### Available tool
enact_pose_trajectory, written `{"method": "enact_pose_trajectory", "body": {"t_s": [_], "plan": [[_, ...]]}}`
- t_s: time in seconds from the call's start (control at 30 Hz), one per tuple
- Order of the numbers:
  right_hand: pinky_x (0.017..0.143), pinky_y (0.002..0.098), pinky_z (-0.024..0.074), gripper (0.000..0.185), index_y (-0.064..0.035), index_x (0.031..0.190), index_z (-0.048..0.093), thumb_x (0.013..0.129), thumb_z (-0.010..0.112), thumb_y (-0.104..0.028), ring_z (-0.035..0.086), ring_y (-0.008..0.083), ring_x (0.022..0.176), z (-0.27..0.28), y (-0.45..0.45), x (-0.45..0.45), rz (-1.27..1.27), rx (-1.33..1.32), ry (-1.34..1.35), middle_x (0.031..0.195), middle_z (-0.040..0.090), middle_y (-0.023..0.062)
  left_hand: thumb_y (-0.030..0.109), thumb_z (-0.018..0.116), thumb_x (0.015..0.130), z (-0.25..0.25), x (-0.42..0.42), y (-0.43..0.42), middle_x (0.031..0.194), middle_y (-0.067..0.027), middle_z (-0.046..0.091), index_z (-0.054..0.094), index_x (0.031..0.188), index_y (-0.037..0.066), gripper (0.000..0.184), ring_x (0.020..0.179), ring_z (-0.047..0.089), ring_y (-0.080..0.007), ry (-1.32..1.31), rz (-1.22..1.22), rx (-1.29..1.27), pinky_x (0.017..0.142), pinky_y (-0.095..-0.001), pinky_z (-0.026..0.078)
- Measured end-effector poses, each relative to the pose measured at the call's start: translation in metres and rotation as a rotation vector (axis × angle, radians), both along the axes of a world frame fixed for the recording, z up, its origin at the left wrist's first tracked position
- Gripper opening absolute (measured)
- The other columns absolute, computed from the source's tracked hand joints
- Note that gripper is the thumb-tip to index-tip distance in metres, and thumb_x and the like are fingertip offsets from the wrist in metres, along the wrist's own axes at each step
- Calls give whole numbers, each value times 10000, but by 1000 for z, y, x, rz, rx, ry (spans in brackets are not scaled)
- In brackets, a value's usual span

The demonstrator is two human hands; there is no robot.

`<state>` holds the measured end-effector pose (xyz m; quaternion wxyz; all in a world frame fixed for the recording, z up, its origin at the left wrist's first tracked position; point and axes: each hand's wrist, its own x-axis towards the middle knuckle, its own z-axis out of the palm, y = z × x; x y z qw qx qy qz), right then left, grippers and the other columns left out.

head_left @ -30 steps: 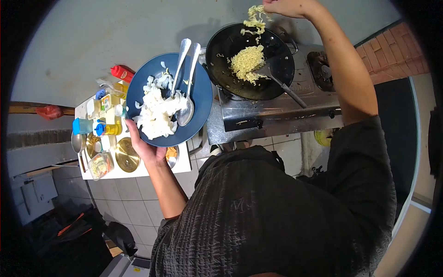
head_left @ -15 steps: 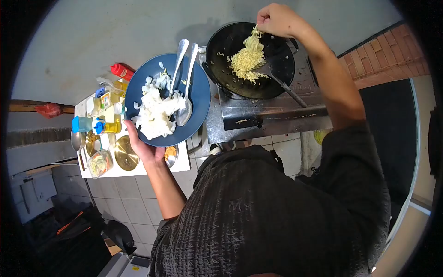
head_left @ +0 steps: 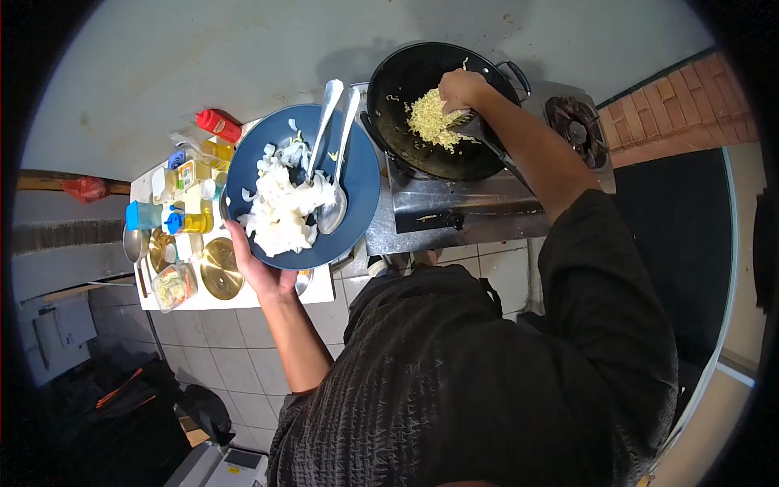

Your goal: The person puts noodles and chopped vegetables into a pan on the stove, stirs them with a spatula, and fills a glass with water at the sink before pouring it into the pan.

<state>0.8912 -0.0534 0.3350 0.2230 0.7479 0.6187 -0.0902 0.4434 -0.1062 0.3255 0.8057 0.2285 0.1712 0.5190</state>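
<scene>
My left hand (head_left: 264,272) grips the rim of a dark blue plate (head_left: 357,213), thumb on top and fingers underneath. Soft white pieces of food (head_left: 280,213), whose kind I cannot make out, are heaped on the plate. Beside them lie a spoon (head_left: 333,213) and a second metal utensil (head_left: 326,122), its end buried in the food. My right hand (head_left: 462,91) is down inside a black wok (head_left: 406,65), its fingers closed at a pile of yellow noodles (head_left: 432,122). A spatula (head_left: 497,150) rests in the wok, partly covered by my right forearm.
The wok stands on a metal stove (head_left: 479,203) with a bare burner (head_left: 576,130) on its right. A white table (head_left: 324,286) at left carries bottles, tubs, a golden lid (head_left: 221,269) and a red squeeze bottle (head_left: 217,126). A brick ledge (head_left: 673,105) lies far right.
My right hand has come down from above the wok's far rim into the noodles; the strands it lifted no longer hang. The plate has shifted slightly right and nearer to me in view.
</scene>
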Motion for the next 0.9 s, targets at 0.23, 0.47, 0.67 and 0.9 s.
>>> {"method": "enact_pose_trajectory", "body": {"t_s": [0.23, 0.47, 0.67, 0.9], "plan": [[750, 477, 550, 320, -18, 899, 720, 634, 775, -189, 682, 292, 907, -16, 16, -8, 26, 12, -70, 966, 697, 158, 470, 449, 969, -5, -2, -4, 1340, -140, 515, 408, 1375, 48, 587, 1160, 562, -292, -4, 67, -78, 932, -441, 500], [755, 431, 542, 320, 9, 850, 710, 662, 696, -251, 672, 354, 817, 11, 18, 13, 48, 199, -24, 842, 691, 185, 471, 442, 971, -9, -4, -1, 1336, -142, 518, 405, 1378, 46, 589, 1163, 561, -293, -25, 56, -45, 938, -446, 499], [627, 333, 507, 251, -21, 756, 702, 672, 698, -257, 621, 204, 628, 151, -32, -10, 10, 401, 315, 661, 654, 98, 499, 420, 969, 10, 10, -5, 1313, -151, 530, 383, 1385, 29, 629, 1089, 608, -277, 45, 133, -59, 812, -374, 569], [635, 332, 509, 284, -48, 749, 704, 699, 709, -327, 622, 191, 637, 208, -56, -27, -27, 575, 253, 699, 684, 95, 498, 425, 969, 1, 1, 2, 1334, -151, 512, 388, 1383, 30, 626, 1137, 578, -283, 6, 29, 28, 882, -401, 533]]}}
